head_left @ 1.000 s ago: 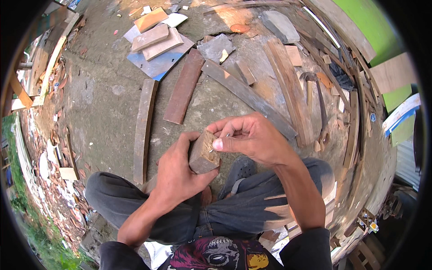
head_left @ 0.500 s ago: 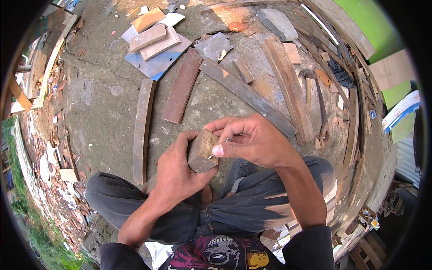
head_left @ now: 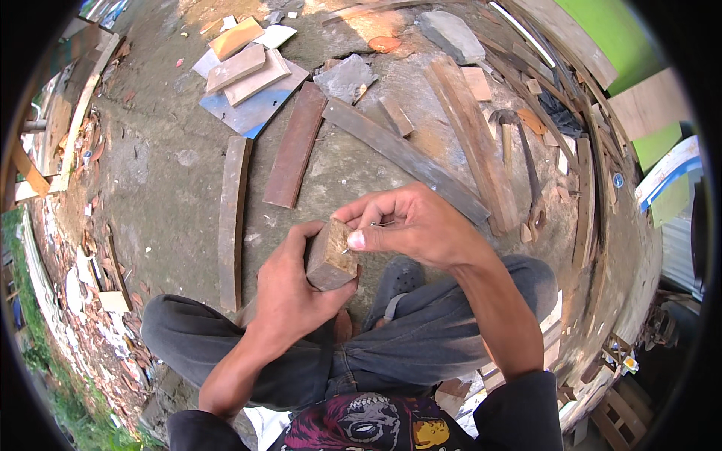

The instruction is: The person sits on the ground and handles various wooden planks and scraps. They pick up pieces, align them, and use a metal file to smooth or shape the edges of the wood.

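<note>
My left hand (head_left: 295,289) grips a small brown wooden block (head_left: 329,257) in front of my knees. My right hand (head_left: 410,224) pinches a thin metal nail (head_left: 378,223) between thumb and fingers, right at the block's upper edge. The nail's tip is mostly hidden behind my thumb. I sit cross-legged in grey trousers on a concrete floor (head_left: 165,188).
Long wooden planks (head_left: 233,218) (head_left: 295,146) (head_left: 402,158) lie on the concrete ahead. Flat tiles on a blue sheet (head_left: 248,71) sit at the far left. A hammer (head_left: 526,161) rests on the right among wood scraps. Rubble lines the left edge.
My right hand has shifted slightly along the block's top with the nail pinched in it. The block has tilted a little in my left hand.
</note>
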`<control>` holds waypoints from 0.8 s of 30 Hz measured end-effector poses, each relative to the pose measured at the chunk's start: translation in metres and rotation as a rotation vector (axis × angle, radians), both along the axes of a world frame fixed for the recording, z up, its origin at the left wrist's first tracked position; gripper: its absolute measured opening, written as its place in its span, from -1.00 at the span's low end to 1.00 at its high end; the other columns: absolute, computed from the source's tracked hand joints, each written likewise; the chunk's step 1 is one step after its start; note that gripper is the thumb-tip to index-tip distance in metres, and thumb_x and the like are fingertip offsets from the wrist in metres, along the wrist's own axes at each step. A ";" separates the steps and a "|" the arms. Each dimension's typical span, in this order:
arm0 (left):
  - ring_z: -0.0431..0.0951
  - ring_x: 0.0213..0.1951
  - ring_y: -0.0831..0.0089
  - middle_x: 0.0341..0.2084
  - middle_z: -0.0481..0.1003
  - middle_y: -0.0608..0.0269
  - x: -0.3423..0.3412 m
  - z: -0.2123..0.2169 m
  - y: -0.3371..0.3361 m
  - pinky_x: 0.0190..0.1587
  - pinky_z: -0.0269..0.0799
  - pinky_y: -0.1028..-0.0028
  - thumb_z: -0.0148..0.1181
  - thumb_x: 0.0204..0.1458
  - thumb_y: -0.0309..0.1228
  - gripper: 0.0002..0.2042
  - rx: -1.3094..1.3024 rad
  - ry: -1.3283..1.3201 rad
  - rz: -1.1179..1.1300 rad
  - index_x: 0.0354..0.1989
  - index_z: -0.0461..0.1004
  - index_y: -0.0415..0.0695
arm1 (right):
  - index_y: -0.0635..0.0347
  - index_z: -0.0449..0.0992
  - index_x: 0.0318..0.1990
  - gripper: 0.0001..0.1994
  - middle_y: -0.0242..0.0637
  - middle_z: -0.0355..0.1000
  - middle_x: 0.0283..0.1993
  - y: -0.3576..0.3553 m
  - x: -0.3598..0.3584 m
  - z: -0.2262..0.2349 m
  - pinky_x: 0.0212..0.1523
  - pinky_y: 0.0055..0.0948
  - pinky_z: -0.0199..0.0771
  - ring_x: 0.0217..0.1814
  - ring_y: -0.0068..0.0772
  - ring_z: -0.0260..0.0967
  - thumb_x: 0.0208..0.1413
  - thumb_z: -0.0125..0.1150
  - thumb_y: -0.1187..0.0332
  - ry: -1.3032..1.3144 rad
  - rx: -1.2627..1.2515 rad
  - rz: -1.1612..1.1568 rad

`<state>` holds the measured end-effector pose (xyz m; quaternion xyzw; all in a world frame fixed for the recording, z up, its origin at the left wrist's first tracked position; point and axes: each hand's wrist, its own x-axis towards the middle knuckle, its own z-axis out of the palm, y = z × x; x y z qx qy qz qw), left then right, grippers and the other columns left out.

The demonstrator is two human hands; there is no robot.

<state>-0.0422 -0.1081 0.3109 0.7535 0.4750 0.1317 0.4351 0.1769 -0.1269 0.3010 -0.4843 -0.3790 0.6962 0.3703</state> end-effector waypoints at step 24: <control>0.68 -0.20 0.01 -0.30 0.61 -0.09 -0.001 0.002 -0.002 -0.17 0.56 0.24 0.51 -0.15 -0.31 -0.44 -0.031 -0.058 -0.020 0.00 0.39 -0.26 | 0.32 0.56 -0.36 -0.86 -0.01 0.41 0.20 -0.005 -0.003 -0.030 0.07 -0.30 0.64 0.08 -0.30 0.51 0.16 0.36 0.43 0.398 -0.237 -0.150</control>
